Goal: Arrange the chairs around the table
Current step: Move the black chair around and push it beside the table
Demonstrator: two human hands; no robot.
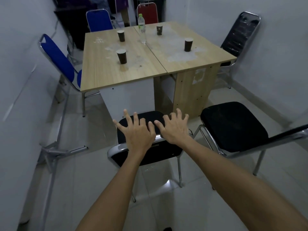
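A wooden table (pixel 116 75) made of two desks pushed together stands in the middle. Directly below me a black chair (pixel 150 115) with a chrome frame faces the table's near side, its seat just short of the table. My left hand (pixel 138 132) and my right hand (pixel 175 129) hover over the top of its backrest with fingers spread, gripping nothing. A second black chair (pixel 233 125) stands to the right, turned at an angle. Two blue chairs (pixel 58 59) (pixel 99 20), a red chair (pixel 147 12) and another black chair (pixel 240 32) sit around the table.
Several dark paper cups (pixel 122 56) and a clear water bottle (pixel 142 28) stand on the tabletop. White walls close in on both sides. A folded metal frame (pixel 55 147) leans on the left wall. The floor is pale tile.
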